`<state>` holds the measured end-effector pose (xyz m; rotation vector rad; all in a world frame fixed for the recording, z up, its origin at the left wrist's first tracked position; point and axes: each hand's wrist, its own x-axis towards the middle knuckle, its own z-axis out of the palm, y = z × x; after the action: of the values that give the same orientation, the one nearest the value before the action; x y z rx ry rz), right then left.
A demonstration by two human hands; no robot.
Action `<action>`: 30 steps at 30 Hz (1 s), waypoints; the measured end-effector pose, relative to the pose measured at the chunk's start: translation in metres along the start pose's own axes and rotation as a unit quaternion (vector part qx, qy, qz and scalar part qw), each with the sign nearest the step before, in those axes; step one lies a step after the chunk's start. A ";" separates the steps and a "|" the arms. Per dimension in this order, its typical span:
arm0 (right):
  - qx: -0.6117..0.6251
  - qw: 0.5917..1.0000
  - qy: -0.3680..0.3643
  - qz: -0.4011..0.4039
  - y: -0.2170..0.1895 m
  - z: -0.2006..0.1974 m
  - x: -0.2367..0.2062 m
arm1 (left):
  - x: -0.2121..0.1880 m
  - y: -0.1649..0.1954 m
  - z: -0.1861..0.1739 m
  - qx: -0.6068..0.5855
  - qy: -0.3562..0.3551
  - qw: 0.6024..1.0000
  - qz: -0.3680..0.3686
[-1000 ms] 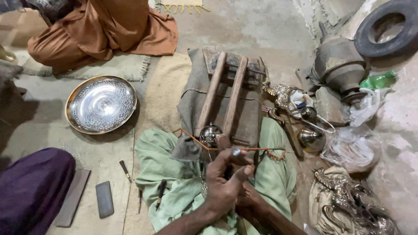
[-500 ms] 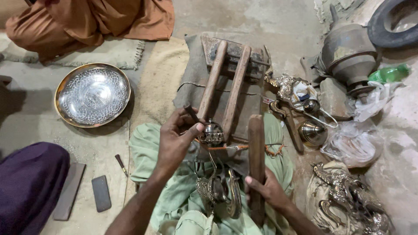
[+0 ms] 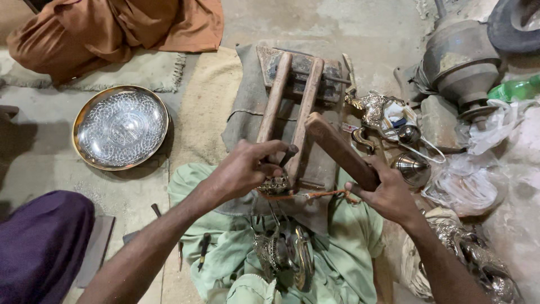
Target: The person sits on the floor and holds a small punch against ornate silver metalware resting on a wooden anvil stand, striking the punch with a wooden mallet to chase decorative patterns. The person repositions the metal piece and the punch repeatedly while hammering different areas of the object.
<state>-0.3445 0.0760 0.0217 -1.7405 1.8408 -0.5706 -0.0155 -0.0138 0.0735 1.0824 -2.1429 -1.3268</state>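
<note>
Nearest the camera, on the pale green cloth (image 3: 349, 247) over the person's lap, an ornate silver piece (image 3: 281, 253) hangs by thin wires below the work. Half a second ago the wooden mallet (image 3: 340, 149) stood nearly upright beside the lap; now the right hand (image 3: 388, 194) has swung it up and tilted it, head toward the twin wooden bars (image 3: 289, 107), which I judge to be a raised stroke about to fall. That grip is fully closed round the handle's lower end. The left hand (image 3: 244, 169) has settled low, its grip pinched shut on a short dark punch (image 3: 288, 155) standing on the small embossed metal piece (image 3: 274, 183) at the near end of the bars. Farther left on the floor lies the engraved round tray (image 3: 121, 126).
</note>
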 end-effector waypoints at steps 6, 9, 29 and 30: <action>-0.044 0.998 0.009 -0.036 0.006 -0.013 0.019 | -0.004 0.002 0.005 -0.005 0.038 0.998 0.052; 0.048 0.997 0.020 -0.058 0.012 -0.015 0.026 | -0.005 0.000 0.005 0.025 0.042 0.998 0.036; 0.022 0.997 0.036 -0.058 -0.004 -0.031 0.029 | -0.007 -0.004 0.005 -0.007 0.033 0.998 0.060; 0.010 0.998 0.015 -0.062 -0.006 -0.031 0.030 | -0.007 -0.004 0.004 -0.011 0.034 0.998 0.059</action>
<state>-0.3610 0.0438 0.0465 -1.8514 1.7494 -0.6644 -0.0126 -0.0073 0.0685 0.9631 -2.1039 -1.2405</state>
